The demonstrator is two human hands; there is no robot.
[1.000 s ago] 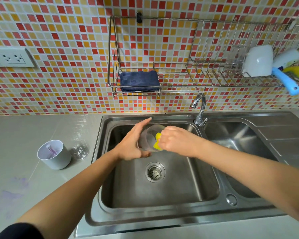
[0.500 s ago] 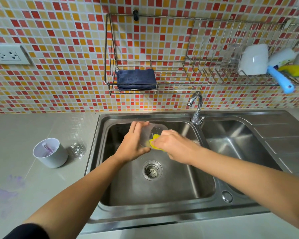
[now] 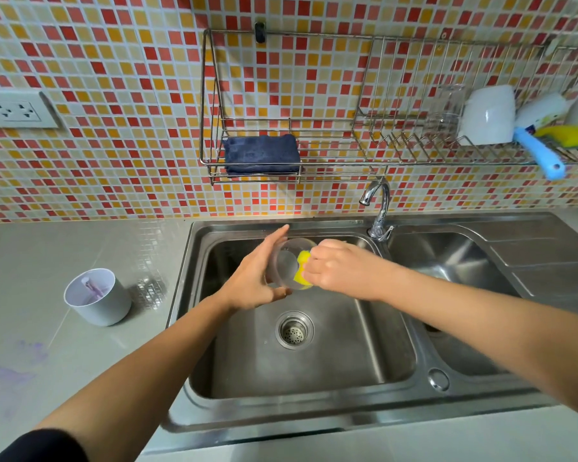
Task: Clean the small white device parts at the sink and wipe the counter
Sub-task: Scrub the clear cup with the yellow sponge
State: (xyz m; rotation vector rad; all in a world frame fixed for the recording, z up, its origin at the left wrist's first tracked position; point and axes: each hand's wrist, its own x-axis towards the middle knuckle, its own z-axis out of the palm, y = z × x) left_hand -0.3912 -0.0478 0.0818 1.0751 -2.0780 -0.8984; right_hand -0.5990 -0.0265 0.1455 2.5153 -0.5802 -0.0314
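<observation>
sink: cup sideways in left hand, mouth toward sponge

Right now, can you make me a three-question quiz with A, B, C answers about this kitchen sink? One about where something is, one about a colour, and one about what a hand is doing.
1. Where is the folded dark blue cloth?
A. in the sink
B. on the wire rack
C. on the counter

2. What colour is the sponge in the right hand?
A. yellow
B. pink
C. green

3. What is the left hand doing?
A. turning the tap
B. lying flat on the counter
C. holding the clear cup over the sink

Answers:
1 B, the cloth lies on the rack's lower shelf on the wall.
2 A, bright yellow shows by the right fingers, inside the cup.
3 C, the thumb and palm hold the cup above the left basin.
</observation>
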